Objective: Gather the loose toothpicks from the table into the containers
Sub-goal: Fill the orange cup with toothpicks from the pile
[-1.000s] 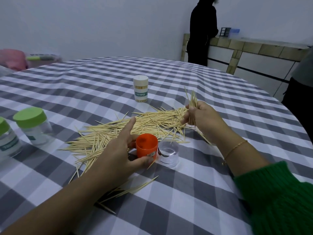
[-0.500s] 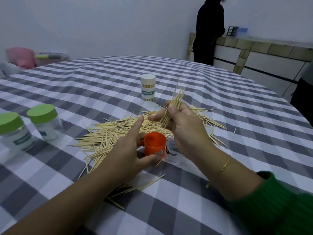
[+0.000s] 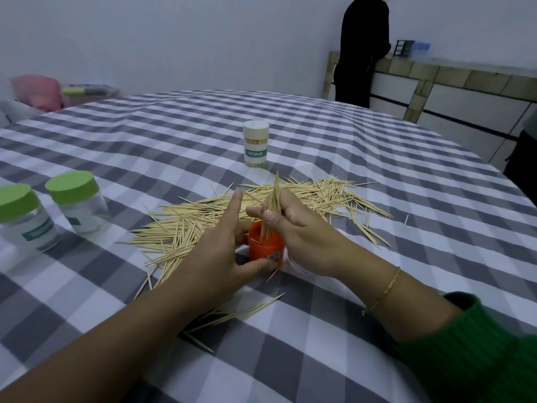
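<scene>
A wide pile of loose toothpicks (image 3: 305,196) lies across the checked tablecloth, with more strays near my left forearm. My left hand (image 3: 220,245) grips a small orange container (image 3: 268,245) standing in front of the pile, index finger pointing up. My right hand (image 3: 302,231) pinches a bundle of toothpicks (image 3: 273,205) held nearly upright, its lower ends inside the orange container's mouth. The clear cup seen beside the container is now hidden behind my right hand.
A white toothpick canister (image 3: 255,144) stands behind the pile. Two clear jars with green lids (image 3: 72,202) (image 3: 23,216) stand at the left. The table (image 3: 377,146) is round with a grey-and-white cloth. A person in black (image 3: 363,50) stands by a counter at the back.
My right hand carried the bundle of toothpicks from the pile's right side leftwards and down, and its ends now sit in the orange container. My left hand kept hold of the container.
</scene>
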Available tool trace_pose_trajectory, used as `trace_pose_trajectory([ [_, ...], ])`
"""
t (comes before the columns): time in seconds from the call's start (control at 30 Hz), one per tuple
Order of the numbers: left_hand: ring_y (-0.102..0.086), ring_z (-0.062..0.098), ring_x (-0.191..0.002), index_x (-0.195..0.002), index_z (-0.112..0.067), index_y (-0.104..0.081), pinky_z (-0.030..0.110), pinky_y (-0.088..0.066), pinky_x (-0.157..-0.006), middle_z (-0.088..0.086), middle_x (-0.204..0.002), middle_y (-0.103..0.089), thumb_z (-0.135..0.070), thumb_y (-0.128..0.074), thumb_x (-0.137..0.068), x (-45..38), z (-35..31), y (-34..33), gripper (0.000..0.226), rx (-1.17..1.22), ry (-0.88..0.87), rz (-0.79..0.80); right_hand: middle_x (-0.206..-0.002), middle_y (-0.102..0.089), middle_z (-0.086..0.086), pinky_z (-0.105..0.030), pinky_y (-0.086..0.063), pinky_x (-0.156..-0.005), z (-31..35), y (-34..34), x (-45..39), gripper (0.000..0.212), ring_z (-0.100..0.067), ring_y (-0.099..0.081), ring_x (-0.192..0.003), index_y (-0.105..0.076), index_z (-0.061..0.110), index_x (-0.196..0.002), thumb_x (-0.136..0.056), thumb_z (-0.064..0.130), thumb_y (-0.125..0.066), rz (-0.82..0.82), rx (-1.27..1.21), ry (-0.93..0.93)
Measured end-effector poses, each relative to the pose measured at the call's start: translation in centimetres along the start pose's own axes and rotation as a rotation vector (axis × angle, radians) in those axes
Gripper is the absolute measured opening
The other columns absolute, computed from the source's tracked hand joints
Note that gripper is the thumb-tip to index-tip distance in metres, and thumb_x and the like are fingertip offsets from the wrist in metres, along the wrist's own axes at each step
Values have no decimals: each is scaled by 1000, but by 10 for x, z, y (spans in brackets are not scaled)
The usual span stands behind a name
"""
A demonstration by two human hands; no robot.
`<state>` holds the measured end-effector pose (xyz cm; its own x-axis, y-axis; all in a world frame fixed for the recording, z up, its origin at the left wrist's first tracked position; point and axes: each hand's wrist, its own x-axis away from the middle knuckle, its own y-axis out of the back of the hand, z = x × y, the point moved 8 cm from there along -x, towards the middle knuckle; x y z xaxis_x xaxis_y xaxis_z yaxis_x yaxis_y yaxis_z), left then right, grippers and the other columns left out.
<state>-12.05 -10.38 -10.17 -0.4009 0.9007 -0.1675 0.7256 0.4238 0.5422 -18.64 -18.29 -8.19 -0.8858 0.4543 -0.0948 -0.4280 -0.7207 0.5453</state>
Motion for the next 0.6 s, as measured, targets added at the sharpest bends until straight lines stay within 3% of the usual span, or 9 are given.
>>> trace_pose_trajectory([
  [0.07,-51,-23,-95,-143,-39,8,-5,-36,-80,-33,-109,-52,-38,-72,-63,0,-1,0,113,6,-6,2,-114,-63,12,-48,-23,-111,-1,0,1,12,-9,-46,-122,-41,31,-99,-96,41,-35,17,94,-16],
  [0.17,-45,-34,-87,-145,-35,6,-8,-32,-75,-41,-99,-45,-33,-73,-70,-1,-2,1,109,-40,-15,-13,-101,-53,21,-40,-13,-110,3,-1,5,9,16,-39,-106,-38,25,-98,-102,30,-32,20,258,-21],
  [0.27,-41,-37,-81,-147,-30,4,-9,-30,-71,-43,-94,-42,-21,-74,-78,-1,-2,3,105,-102,-16,-28,-130,-46,11,-47,-6,-112,7,-4,5,9,-7,-33,-131,-37,30,-98,-102,31,-29,-26,401,23],
  [0.33,-40,-36,-80,-147,-33,5,-9,-30,-72,-45,-94,-39,-23,-73,-79,0,-2,3,104,-147,-15,-27,-152,-26,10,-47,-2,-113,5,-6,5,14,-9,-12,-143,-41,33,-104,-102,33,-27,-1,454,-6],
  [0.4,-40,-37,-76,-146,-35,6,-9,-30,-71,-45,-92,-37,-22,-73,-79,2,-2,4,103,-164,-7,-30,-156,-15,11,-45,-2,-114,6,-5,6,21,-6,-3,-144,-46,34,-113,-102,33,-28,-5,469,-6],
  [0.5,-39,-39,-75,-146,-34,5,-9,-30,-70,-44,-94,-35,-22,-71,-80,2,-3,4,102,-150,-1,-25,-153,-24,11,-38,-4,-111,11,-3,7,26,-5,-9,-142,-49,33,-120,-102,33,-29,-21,440,35],
  [0.6,-39,-38,-76,-147,-34,6,-9,-32,-71,-44,-95,-35,-25,-70,-80,1,-3,4,101,-117,11,-11,-136,-45,11,-33,-11,-104,14,0,10,30,-4,-27,-132,-53,29,-121,-102,30,-30,-24,394,73],
])
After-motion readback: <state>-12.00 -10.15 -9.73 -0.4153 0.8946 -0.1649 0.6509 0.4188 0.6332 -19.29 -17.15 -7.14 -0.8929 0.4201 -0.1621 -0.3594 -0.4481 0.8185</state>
